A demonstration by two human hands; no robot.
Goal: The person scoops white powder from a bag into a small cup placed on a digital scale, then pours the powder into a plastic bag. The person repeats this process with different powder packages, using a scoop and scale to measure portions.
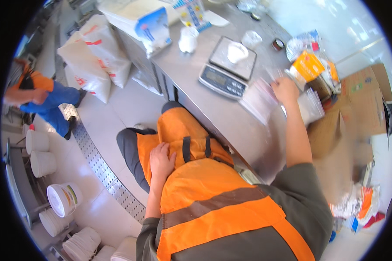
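Note:
My left hand (161, 160) rests on the orange apron (192, 130) over my lap, holding nothing, thumb apart from the fingers. My right hand (285, 91) reaches over the steel worktable (189, 88). Its curled fingertips touch the upper edge of clear zip-top plastic bags (260, 99); whether they pinch one is unclear. Another clear bag (310, 106) lies just right of that wrist. Left of the bags sits a digital scale (223, 80). On its pan stands a small white container or bag (237, 53); a clear crumpled bag (251, 39) lies behind it.
An open blue-and-white bag (153, 29) and a white bag (188, 39) stand farther back. Tape (277, 44), an orange packet (307, 67) and a cardboard box (362, 94) lie rightward. Large white sacks (101, 55), a co-worker (42, 88) and several buckets (63, 199) are at left.

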